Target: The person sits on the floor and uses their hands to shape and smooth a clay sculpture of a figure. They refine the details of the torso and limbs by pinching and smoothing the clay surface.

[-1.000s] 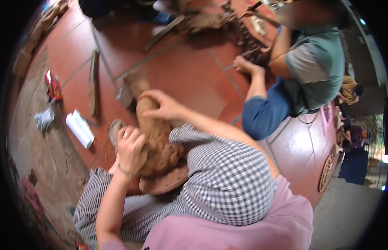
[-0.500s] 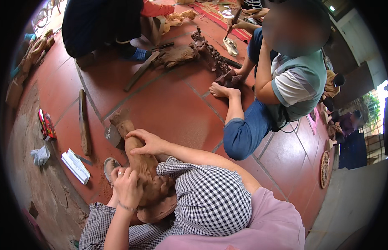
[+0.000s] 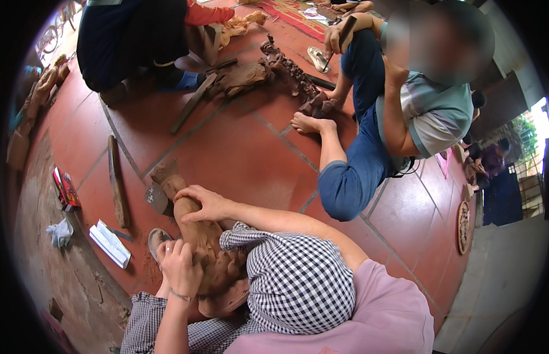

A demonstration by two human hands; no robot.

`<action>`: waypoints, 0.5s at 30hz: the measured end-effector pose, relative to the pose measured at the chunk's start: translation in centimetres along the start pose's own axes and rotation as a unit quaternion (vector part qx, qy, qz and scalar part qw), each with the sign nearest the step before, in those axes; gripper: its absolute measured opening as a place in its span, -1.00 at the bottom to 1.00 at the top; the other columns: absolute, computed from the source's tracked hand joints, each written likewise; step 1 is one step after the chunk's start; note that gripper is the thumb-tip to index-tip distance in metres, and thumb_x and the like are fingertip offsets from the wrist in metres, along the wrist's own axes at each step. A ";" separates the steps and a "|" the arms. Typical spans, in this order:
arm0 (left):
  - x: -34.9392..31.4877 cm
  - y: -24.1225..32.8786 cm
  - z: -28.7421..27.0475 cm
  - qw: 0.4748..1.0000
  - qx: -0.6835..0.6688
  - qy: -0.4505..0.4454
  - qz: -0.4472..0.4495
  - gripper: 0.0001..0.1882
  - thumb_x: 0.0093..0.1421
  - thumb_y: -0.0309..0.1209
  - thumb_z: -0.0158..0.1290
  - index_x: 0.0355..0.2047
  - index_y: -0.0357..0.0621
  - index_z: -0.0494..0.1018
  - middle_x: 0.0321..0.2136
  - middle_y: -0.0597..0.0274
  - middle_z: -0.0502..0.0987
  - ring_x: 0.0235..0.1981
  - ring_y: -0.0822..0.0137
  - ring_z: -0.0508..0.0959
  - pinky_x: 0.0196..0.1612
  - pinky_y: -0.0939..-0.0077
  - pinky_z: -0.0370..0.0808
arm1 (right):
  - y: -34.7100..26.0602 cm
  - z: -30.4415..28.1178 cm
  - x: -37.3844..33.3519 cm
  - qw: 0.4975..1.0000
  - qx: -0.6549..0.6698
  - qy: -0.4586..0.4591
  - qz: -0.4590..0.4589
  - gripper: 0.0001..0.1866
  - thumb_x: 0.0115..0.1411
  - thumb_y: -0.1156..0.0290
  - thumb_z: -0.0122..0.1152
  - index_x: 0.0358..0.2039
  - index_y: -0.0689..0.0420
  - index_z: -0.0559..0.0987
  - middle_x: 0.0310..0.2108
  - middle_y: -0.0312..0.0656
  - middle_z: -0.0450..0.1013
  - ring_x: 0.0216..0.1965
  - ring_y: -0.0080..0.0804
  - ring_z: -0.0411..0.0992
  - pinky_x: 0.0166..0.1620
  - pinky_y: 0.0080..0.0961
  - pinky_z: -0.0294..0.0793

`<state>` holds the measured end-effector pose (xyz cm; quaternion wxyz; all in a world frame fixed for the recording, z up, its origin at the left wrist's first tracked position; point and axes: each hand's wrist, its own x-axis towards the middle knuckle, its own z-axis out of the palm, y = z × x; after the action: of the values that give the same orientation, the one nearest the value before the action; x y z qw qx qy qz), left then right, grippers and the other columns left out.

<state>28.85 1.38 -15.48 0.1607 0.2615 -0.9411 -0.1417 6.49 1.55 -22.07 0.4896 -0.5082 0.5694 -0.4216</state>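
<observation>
A brown wood carving (image 3: 212, 245) with a rounded, bulging lower part leans between my legs. Its narrower upper end reaches away from me toward the floor. My right hand (image 3: 201, 203) is wrapped over that upper part, thumb apart from the fingers. Lower down, at the carving's left side, my left hand (image 3: 181, 268) is closed with curled fingers; a ring and a bracelet show on it. Whatever it may hold is hidden. My checkered knee (image 3: 304, 277) covers part of the carving's right side.
Left on the red tiles lie a wooden stick (image 3: 117, 183), a white paper stack (image 3: 109, 245), a red packet (image 3: 65, 189) and a crumpled glove-like cloth (image 3: 60, 233). Ahead lie a dark knobbly carving (image 3: 292, 76) and a wooden bar (image 3: 194, 103). A barefoot co-worker (image 3: 357, 183) sits at right.
The co-worker at right has leaned back, and their tool-holding hand has shifted. The view has moved slightly. My two hands stay nearly where they were on the carving.
</observation>
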 end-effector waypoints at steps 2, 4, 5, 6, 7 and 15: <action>1.6 0.6 0.4 0.999 0.022 0.022 0.026 -0.80 -0.09 -0.48 0.22 -0.49 -0.14 0.40 -0.39 0.10 0.46 -0.17 0.02 0.47 0.10 0.08 0.30 | 0.6 -0.1 0.0 1.000 -0.008 0.009 -0.007 -0.27 0.07 0.03 0.49 0.22 -0.03 0.47 0.21 -0.12 0.30 0.25 -0.16 0.30 0.22 -0.28 0.41; 2.5 1.1 0.9 0.998 0.042 0.041 0.039 -0.80 -0.11 -0.49 0.21 -0.50 -0.12 0.39 -0.39 0.11 0.46 -0.18 0.03 0.47 0.09 0.07 0.30 | 1.2 -0.1 0.2 1.000 -0.020 0.012 -0.017 -0.28 0.07 0.03 0.49 0.22 -0.02 0.48 0.20 -0.11 0.32 0.24 -0.17 0.31 0.22 -0.28 0.41; 2.4 0.9 1.1 0.998 0.037 0.033 0.036 -0.80 -0.12 -0.49 0.21 -0.50 -0.12 0.39 -0.39 0.13 0.47 -0.18 0.04 0.48 0.09 0.08 0.30 | 2.1 -0.1 0.4 0.997 -0.050 0.034 -0.050 -0.27 0.05 -0.03 0.49 0.21 -0.06 0.49 0.18 -0.12 0.33 0.17 -0.14 0.38 0.19 -0.25 0.45; 1.8 0.9 0.6 0.999 0.030 0.008 0.033 -0.80 -0.12 -0.48 0.21 -0.50 -0.12 0.39 -0.39 0.13 0.47 -0.17 0.04 0.48 0.09 0.08 0.30 | 3.0 -0.1 0.6 0.992 -0.081 0.056 -0.083 -0.26 0.03 -0.09 0.48 0.19 -0.10 0.50 0.15 -0.13 0.35 0.09 -0.12 0.45 0.15 -0.23 0.49; 1.0 0.3 -0.2 0.999 0.030 -0.016 0.021 -0.80 -0.12 -0.48 0.21 -0.50 -0.12 0.39 -0.40 0.13 0.47 -0.17 0.04 0.48 0.08 0.08 0.31 | 1.2 0.0 0.3 0.999 -0.039 0.023 -0.025 -0.28 0.06 -0.02 0.48 0.21 -0.06 0.49 0.18 -0.11 0.34 0.18 -0.15 0.37 0.22 -0.25 0.41; 1.4 -0.6 0.8 0.998 0.047 0.003 0.041 -0.76 -0.16 -0.49 0.17 -0.41 -0.11 0.42 -0.30 0.15 0.51 -0.08 0.07 0.50 0.15 0.10 0.30 | 3.4 0.5 1.6 0.995 -0.011 0.005 -0.095 -0.35 0.16 0.36 0.47 0.24 0.12 0.42 0.20 -0.16 0.40 0.19 -0.33 0.40 0.20 -0.37 0.47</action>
<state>27.75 0.26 -16.10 0.1562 0.2305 -0.9563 -0.0896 6.46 0.42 -25.66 0.4388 -0.5634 0.5258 -0.4621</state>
